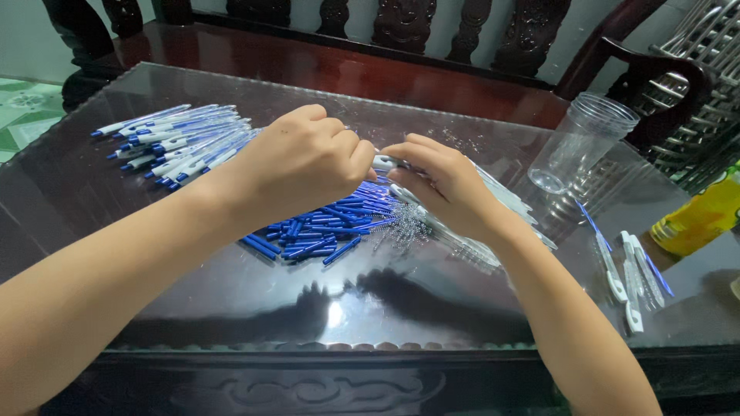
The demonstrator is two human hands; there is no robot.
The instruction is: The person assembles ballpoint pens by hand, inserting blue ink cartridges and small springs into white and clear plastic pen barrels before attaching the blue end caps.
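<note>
Left hand [304, 158] and right hand [443, 181]: fingers pinched together on one white pen part [385, 162], held just above the heap of blue pen pieces [327, 223] on the glass counter [231, 285]. Left of heap: assembled blue-and-white pens [177, 142]. Right of heap: springs [405, 223], clear plastic jar [578, 142], few loose pens [632, 277].

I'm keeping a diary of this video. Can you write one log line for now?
left hand: holds pen | right hand: pinches same pen | below: blue pen parts, springs | far left: finished pens

Glass-topped table [92, 192] — carved wooden bench [401, 31]
</note>
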